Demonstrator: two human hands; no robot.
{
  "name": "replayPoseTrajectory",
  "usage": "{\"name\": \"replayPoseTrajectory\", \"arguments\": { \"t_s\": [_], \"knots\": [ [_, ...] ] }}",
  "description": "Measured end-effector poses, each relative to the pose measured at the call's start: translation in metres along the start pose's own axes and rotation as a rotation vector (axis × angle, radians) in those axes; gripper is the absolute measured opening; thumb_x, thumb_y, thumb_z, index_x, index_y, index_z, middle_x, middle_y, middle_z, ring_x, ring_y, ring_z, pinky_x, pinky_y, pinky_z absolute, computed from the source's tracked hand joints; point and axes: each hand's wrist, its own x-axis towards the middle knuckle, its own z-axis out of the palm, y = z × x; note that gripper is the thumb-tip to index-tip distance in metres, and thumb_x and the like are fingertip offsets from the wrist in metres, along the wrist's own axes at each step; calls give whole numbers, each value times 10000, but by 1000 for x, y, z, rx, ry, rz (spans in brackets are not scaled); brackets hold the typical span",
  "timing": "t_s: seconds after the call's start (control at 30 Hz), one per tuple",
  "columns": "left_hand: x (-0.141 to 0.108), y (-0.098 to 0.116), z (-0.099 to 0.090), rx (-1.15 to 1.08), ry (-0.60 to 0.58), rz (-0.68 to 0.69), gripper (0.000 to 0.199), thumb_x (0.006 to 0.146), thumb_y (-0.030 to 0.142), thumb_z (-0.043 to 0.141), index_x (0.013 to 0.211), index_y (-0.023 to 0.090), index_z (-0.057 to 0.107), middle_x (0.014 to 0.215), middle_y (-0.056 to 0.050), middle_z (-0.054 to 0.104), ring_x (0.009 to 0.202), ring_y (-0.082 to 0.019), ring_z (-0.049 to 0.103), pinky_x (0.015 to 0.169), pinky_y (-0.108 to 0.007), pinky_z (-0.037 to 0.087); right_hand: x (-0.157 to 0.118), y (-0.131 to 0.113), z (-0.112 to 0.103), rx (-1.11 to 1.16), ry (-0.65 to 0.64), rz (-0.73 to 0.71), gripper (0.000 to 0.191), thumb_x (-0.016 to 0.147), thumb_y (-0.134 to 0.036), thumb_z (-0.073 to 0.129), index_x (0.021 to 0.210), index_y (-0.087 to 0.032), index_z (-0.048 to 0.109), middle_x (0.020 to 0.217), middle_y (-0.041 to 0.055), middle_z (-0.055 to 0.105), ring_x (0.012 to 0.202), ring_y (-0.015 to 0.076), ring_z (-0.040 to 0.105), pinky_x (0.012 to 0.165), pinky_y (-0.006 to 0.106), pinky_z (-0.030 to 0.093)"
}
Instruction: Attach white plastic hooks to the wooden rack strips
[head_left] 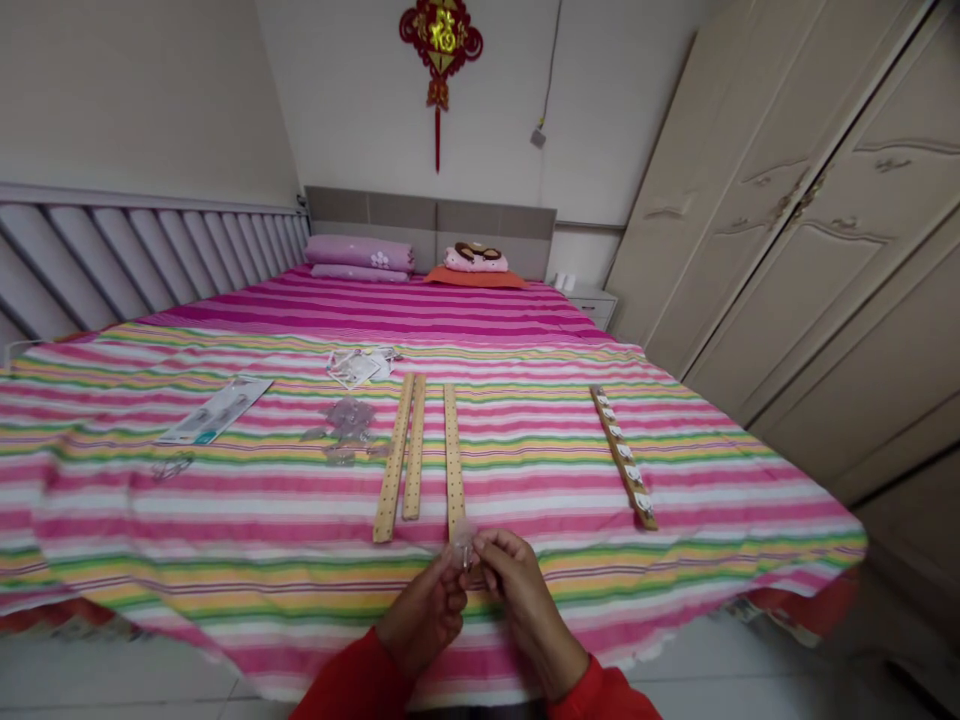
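Just above the bed's near edge, my left hand [431, 610] pinches a small clear adhesive hook [463, 548] between thumb and fingers. From the other side, my right hand [519, 595] is closed with its fingertips on the same hook. Beyond the hands, a perforated wooden strip [454, 450] points away from me, its near end just behind the hook. Two more perforated strips, a longer one [394, 465] and a shorter one [415, 450], lie to its left. A pile of clear hook patches [349, 420] rests left of them.
A wooden strip with several white hooks [624, 455] lies on the right of the striped sheet [540, 490]. To the left are a flat clear package [217, 410] and loose metal wire pieces [172, 465]. Clear packets [360, 367] lie farther back. A wardrobe [787, 220] stands at the right.
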Motion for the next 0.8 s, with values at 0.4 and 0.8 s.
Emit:
{"name": "replayPoseTrajectory", "arguments": {
  "t_s": [0.4,0.8],
  "knots": [
    [6,22,-28,632,468,475,529,532,600,707,795,141,699,746,-53,670,655,-154,583,514,-236,385,43,-5,-19,-85,4,11,305,633,-436,707,626,-166,567,326,-93,409,321,50,277,385,214,148],
    [31,23,-19,411,310,294,478,632,519,714,918,138,678,982,-165,713,927,-241,665,836,-357,471,60,12,-8,-160,35,54,282,564,-397,706,501,-174,546,339,-69,429,350,59,304,394,223,188]
  ]
}}
